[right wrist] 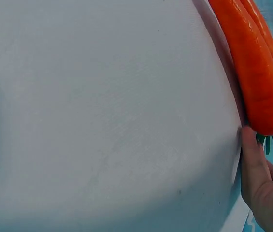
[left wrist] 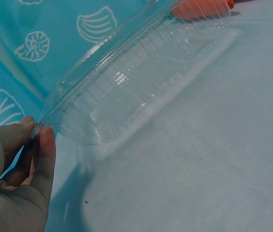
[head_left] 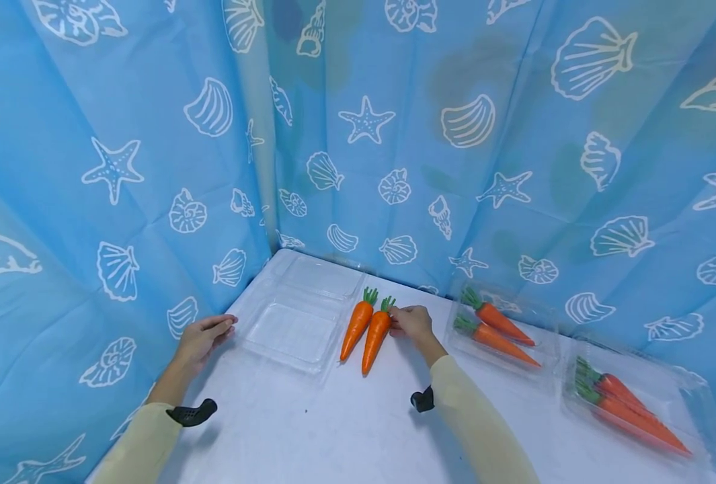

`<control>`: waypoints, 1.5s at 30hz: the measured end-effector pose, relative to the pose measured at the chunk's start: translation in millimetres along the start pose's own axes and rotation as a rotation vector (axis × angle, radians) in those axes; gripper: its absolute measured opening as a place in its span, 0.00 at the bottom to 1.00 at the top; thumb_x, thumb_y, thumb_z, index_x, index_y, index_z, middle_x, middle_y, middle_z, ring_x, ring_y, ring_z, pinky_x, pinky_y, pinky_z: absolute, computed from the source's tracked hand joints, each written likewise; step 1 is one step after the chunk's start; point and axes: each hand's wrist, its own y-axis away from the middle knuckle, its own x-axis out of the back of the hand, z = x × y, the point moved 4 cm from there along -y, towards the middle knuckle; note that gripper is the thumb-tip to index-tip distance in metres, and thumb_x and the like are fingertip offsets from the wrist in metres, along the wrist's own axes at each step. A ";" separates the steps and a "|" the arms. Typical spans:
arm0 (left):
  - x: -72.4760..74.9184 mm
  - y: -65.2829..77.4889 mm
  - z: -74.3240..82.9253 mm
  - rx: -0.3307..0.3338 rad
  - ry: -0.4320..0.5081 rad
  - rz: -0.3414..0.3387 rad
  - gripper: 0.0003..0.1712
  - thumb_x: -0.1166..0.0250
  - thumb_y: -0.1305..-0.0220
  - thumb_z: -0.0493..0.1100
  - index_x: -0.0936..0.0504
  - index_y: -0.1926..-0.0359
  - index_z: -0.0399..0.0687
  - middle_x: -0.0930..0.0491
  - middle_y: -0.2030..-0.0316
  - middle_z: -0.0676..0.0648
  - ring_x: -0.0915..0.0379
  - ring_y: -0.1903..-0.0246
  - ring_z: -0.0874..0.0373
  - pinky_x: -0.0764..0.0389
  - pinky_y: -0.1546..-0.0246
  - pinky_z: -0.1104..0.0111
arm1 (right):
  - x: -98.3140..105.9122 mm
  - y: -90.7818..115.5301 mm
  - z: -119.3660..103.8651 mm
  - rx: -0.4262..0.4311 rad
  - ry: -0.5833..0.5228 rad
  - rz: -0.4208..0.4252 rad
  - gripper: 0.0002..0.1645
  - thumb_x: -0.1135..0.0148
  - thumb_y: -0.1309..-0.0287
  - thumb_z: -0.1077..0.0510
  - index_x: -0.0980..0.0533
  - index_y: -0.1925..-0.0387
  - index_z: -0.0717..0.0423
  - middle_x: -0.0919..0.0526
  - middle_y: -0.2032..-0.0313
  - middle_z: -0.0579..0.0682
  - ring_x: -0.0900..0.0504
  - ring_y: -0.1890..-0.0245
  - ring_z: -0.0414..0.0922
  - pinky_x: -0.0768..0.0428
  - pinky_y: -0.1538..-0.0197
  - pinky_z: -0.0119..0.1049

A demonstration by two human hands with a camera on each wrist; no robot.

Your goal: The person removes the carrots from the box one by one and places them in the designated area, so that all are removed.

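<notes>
In the head view, my left hand [head_left: 203, 341] is at the near left corner of a clear plastic clamshell container [head_left: 250, 349] with its lid folded back. The left wrist view shows thumb and fingers of the left hand [left wrist: 22, 164] pinching the container's rim [left wrist: 71, 92]. To the right of the container, two orange carrots with green tops lie side by side, a left carrot [head_left: 358, 326] and a right carrot [head_left: 376, 341]. My right hand [head_left: 413, 324] has its fingertips against the top end of the right carrot [right wrist: 262, 82]; whether they pinch it is hidden.
Two clear containers stand at the right, a nearer one [head_left: 699, 403] and a farther one [head_left: 551, 336], each with two carrots inside. A blue shell-patterned curtain [head_left: 364, 168] borders the white table [head_left: 309, 444] at the back and left.
</notes>
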 end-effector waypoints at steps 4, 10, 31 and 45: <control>1.3 -0.7 -0.3 -0.002 0.017 -0.002 0.25 0.39 0.31 0.39 0.29 0.38 0.30 0.18 0.59 0.55 0.21 0.51 0.56 0.20 0.50 0.71 | -1.1 7.6 3.0 0.010 -0.024 -0.029 0.29 0.33 0.41 0.49 0.28 0.47 0.66 0.19 0.58 0.61 0.14 0.65 0.49 0.14 0.61 0.39; 0.7 -0.5 -0.3 0.009 0.027 0.001 0.25 0.39 0.31 0.39 0.30 0.38 0.30 0.18 0.59 0.55 0.21 0.52 0.57 0.20 0.49 0.70 | -4.4 12.1 5.6 0.025 -0.048 -0.036 0.28 0.32 0.42 0.49 0.28 0.49 0.65 0.19 0.59 0.61 0.14 0.67 0.48 0.14 0.63 0.37; -2.8 -1.0 -1.2 0.001 0.042 0.008 0.22 0.39 0.31 0.37 0.28 0.40 0.30 0.18 0.61 0.55 0.20 0.55 0.59 0.19 0.52 0.72 | -11.4 13.1 4.1 0.083 -0.110 -0.013 0.23 0.31 0.42 0.50 0.24 0.55 0.64 0.18 0.63 0.59 0.14 0.67 0.48 0.14 0.63 0.38; -3.7 -3.1 -0.6 -0.012 0.064 0.009 0.20 0.38 0.32 0.36 0.24 0.43 0.31 0.17 0.63 0.55 0.20 0.57 0.60 0.19 0.53 0.71 | -19.1 16.5 3.4 0.078 -0.001 0.046 0.24 0.26 0.48 0.49 0.23 0.57 0.61 0.20 0.61 0.57 0.17 0.66 0.47 0.15 0.57 0.34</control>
